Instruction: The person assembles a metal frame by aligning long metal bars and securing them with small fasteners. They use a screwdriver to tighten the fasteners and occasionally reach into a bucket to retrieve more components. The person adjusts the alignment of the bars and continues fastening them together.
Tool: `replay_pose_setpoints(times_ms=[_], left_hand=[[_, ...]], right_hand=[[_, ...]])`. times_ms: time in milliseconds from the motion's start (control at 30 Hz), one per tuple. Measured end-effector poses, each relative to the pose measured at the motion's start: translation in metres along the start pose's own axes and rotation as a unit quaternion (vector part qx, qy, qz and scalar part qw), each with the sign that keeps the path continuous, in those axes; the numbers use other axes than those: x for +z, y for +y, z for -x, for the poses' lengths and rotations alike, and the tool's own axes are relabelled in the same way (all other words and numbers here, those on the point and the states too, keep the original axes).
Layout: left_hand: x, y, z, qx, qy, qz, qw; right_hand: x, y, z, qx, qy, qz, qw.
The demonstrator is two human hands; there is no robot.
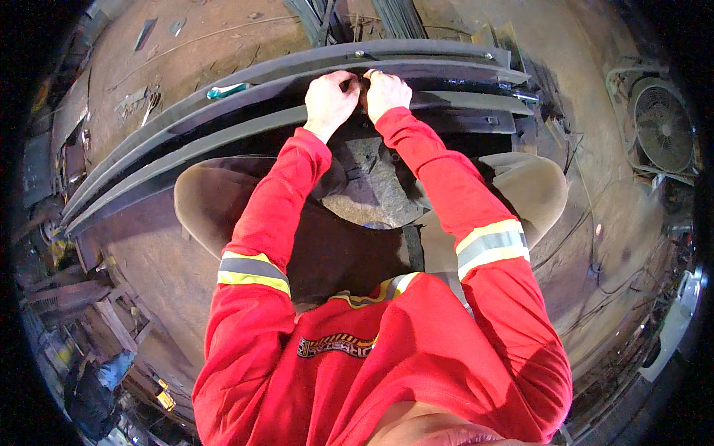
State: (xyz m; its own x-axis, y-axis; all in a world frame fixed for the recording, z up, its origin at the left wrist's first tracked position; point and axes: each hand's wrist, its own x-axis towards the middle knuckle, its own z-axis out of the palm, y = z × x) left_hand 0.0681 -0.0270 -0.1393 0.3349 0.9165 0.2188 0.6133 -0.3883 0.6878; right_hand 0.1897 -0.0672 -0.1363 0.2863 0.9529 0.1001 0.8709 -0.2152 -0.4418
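My left hand (331, 102) and my right hand (387, 94) are close together over the middle of long grey metal beams (245, 137). Both have curled fingers, with thumbs and fingertips nearly meeting at a small dark spot between them. Whatever they pinch there is too small and shaded to make out. Left of my hands, a teal-handled tool (227, 91) lies on a beam. Toward the beams' right end shows a shiny metal rod-like piece (526, 97). A small bolt-like fitting (360, 54) sits on the far beam.
Beyond the beams lie bundles of dark metal bars (320, 18). A round caged fan (663, 125) stands at the far right, with cables (595, 245) across the brown floor. Metal scraps (134, 104) lie at the left. My bent knees (520, 189) flank the space below the beams.
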Motion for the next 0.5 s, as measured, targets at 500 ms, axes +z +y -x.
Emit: replay_pose_setpoints(times_ms=[500], left_hand=[[-0.034, -0.005, 0.004, -0.101, 0.029, 0.074, 0.992]], right_hand=[[0.002, -0.008, -0.002, 0.064, -0.017, -0.025, 0.997]])
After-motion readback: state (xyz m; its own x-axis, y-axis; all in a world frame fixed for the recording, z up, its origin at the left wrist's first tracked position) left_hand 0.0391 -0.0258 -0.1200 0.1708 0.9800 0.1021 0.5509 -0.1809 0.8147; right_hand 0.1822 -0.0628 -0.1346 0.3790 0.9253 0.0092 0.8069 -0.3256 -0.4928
